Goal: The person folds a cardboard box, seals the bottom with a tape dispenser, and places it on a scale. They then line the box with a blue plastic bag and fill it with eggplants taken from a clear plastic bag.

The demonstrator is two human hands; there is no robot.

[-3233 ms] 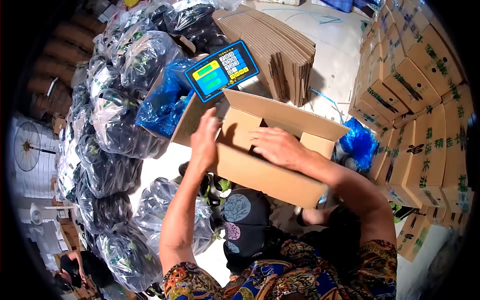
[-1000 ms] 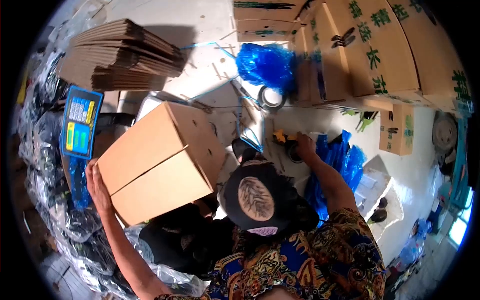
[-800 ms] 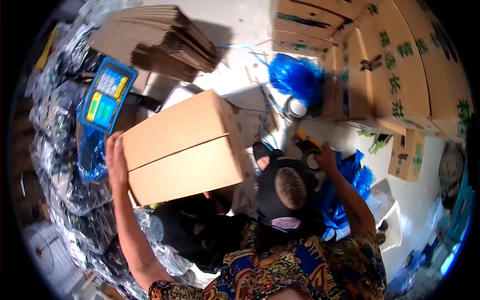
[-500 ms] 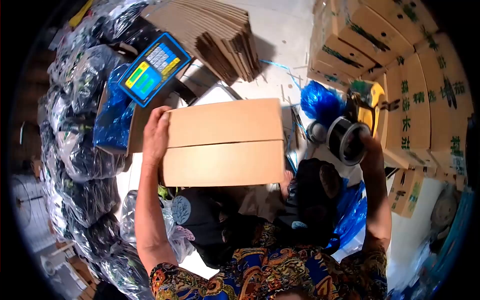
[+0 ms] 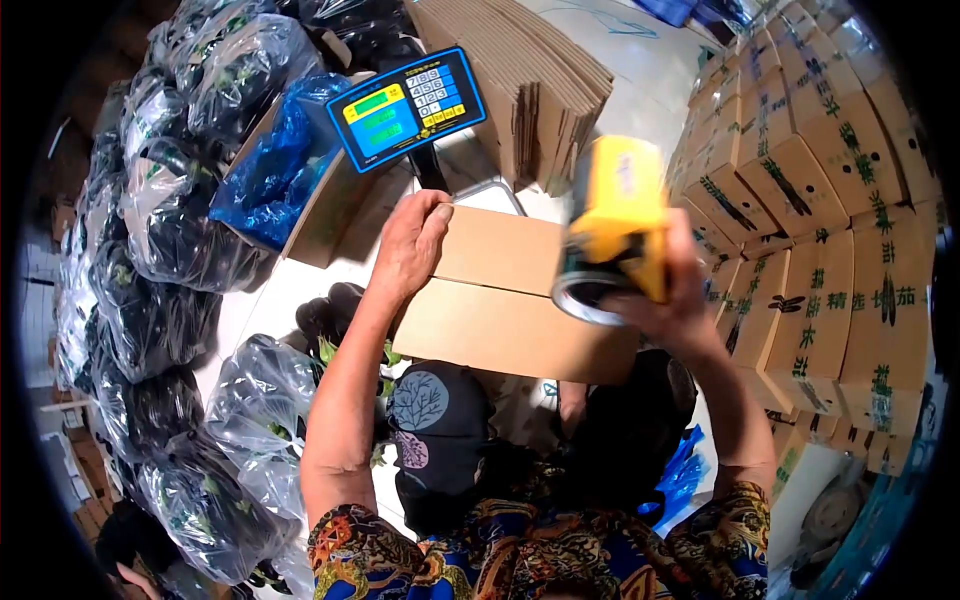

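A closed cardboard box (image 5: pixel 490 315) sits in front of my knees, its two top flaps meeting along a middle seam. My left hand (image 5: pixel 408 245) grips the box at its far left corner, with the thumb on top. Over the right part of the box, my right hand (image 5: pixel 672 290) holds a yellow tape dispenser (image 5: pixel 622 190), blurred by motion. The roll of tape on it hangs close above the seam and hides that end of the box.
A scale display (image 5: pixel 405 108) stands beyond the box, beside a stack of flattened cartons (image 5: pixel 520 80). Clear bags of dark produce (image 5: pixel 180 230) are piled at left, near an open carton with blue plastic (image 5: pixel 285 170). Printed cartons (image 5: pixel 810 310) are stacked at right.
My right hand has lifted the tape dispenser from beside the cartons and carried it left over the box. My left hand still grips the box. The view has shifted.
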